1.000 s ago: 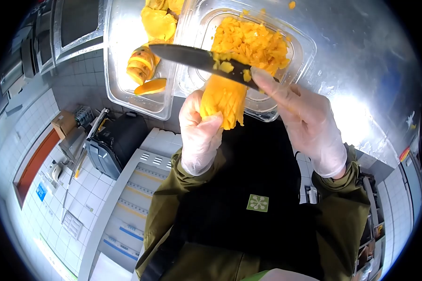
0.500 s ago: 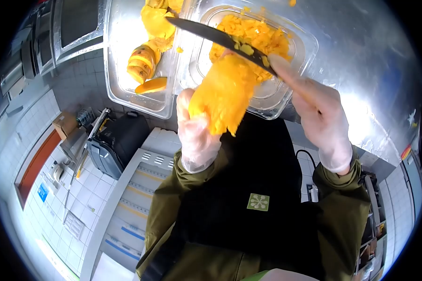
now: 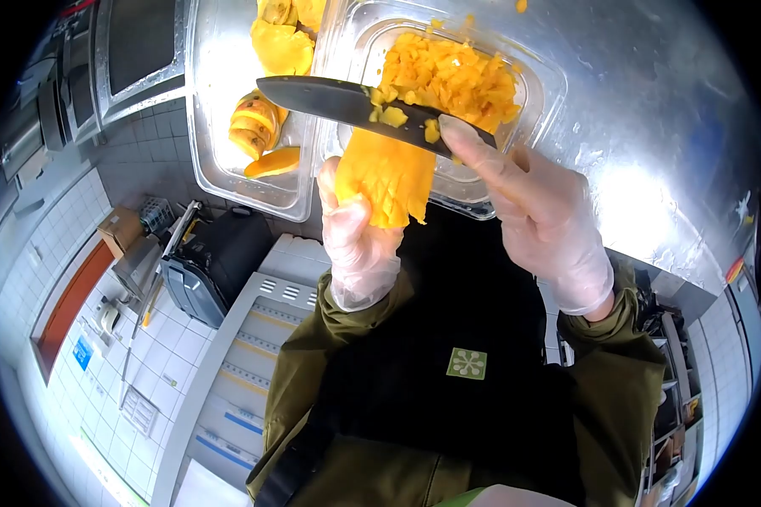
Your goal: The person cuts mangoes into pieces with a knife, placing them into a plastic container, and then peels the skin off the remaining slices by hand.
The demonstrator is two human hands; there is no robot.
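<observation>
My left hand (image 3: pixel 353 232), in a clear glove, is closed around a peeled piece of orange mango (image 3: pixel 385 177) with a scored surface. My right hand (image 3: pixel 541 207), also gloved, grips a dark-bladed knife (image 3: pixel 325 97). The blade lies across the upper part of the mango, with small yellow bits stuck to it. Beyond the knife, a clear plastic container (image 3: pixel 545 110) holds a heap of chopped mango (image 3: pixel 457 76). To its left, another clear container (image 3: pixel 292 203) holds mango slices (image 3: pixel 275 160) and larger pieces (image 3: pixel 281 46).
The containers rest on a shiny metal counter (image 3: pixel 651 110). Small orange scraps lie on it near the top. Below left, a black bin (image 3: pixel 216 266) stands on the tiled floor, with a cardboard box (image 3: pixel 120 230) beyond it. Shelving (image 3: pixel 672 406) is at the lower right.
The knife and my right hand have moved left and slightly down, and the blade now covers the mango's upper part. The mango is held more upright.
</observation>
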